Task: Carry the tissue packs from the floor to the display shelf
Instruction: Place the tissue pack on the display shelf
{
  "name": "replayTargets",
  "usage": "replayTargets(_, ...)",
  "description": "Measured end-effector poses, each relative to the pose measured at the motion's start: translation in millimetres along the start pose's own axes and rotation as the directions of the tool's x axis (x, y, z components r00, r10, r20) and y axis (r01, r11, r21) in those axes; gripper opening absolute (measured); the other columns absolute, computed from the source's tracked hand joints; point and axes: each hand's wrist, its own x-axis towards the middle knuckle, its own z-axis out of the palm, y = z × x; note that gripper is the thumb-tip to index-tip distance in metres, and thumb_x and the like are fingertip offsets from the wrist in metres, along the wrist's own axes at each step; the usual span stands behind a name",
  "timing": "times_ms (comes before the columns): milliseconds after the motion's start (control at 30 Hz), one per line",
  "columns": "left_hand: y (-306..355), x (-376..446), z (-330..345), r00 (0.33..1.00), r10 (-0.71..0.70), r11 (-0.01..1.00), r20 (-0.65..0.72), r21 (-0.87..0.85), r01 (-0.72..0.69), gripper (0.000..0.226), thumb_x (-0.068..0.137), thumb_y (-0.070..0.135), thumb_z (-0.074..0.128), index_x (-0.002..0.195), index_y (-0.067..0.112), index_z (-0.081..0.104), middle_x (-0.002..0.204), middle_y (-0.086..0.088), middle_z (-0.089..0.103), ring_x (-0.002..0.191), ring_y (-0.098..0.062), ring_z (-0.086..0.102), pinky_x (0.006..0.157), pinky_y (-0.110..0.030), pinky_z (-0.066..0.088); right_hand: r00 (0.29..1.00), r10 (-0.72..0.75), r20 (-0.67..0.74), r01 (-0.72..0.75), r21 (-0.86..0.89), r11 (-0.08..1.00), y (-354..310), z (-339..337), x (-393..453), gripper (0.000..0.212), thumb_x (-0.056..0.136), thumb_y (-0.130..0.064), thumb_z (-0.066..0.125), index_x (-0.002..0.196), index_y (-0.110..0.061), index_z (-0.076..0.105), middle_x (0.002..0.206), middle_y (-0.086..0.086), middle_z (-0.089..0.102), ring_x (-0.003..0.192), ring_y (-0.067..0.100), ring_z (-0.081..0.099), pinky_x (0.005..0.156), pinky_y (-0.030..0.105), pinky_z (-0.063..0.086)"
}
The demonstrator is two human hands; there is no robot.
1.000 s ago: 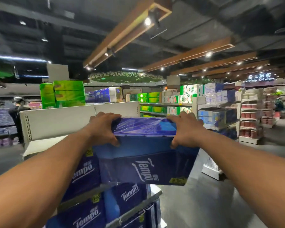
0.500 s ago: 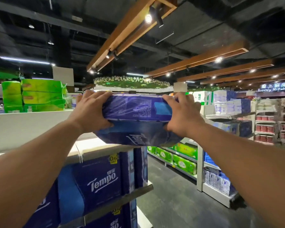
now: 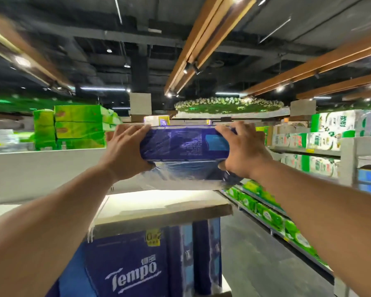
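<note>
I hold a dark blue plastic-wrapped tissue pack (image 3: 184, 146) up at chest height, above the top board of the display shelf (image 3: 159, 209). My left hand (image 3: 126, 151) grips its left end and my right hand (image 3: 240, 148) grips its right end. The pack does not touch the white top board below it. Under that board stand more blue Tempo tissue packs (image 3: 133, 269) on a lower level. The floor packs are out of view.
A white back panel (image 3: 41, 170) rises behind the shelf top at left, with green boxes (image 3: 77, 127) stacked beyond it. An aisle of grey floor (image 3: 255, 264) runs on the right, lined by shelves of green packs (image 3: 270, 213).
I have raised the pack from in front of the lower shelf levels to above the top board, and my view has tilted up toward the ceiling.
</note>
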Motion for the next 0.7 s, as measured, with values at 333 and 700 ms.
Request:
replayTargets(333, -12, 56, 104, 0.983, -0.142, 0.984, 0.115, 0.125, 0.128, 0.094, 0.052, 0.043, 0.094, 0.132, 0.028, 0.047, 0.128, 0.001, 0.059, 0.111, -0.024, 0.04, 0.082, -0.037, 0.023, 0.989, -0.112, 0.1, 0.09, 0.202, 0.975, 52, 138, 99, 0.094, 0.059, -0.051, 0.088, 0.136, -0.035, 0.037, 0.139, 0.004, 0.039, 0.126, 0.032, 0.036, 0.099, 0.045, 0.035)
replayTargets(700, -61, 105, 184, 0.944, -0.243, 0.927, 0.222, 0.34, 0.159, 0.08, 0.062, 0.058, 0.087, 0.129, 0.03, 0.051, 0.144, 0.002, 0.044, 0.127, -0.027, 0.037, 0.102, -0.049, 0.031, 0.959, -0.111, 0.26, 0.065, 0.18, 0.981, 47, 210, 188, 0.087, 0.069, -0.05, 0.086, 0.139, -0.037, 0.036, 0.15, 0.006, 0.023, 0.14, 0.034, 0.024, 0.112, 0.058, 0.026)
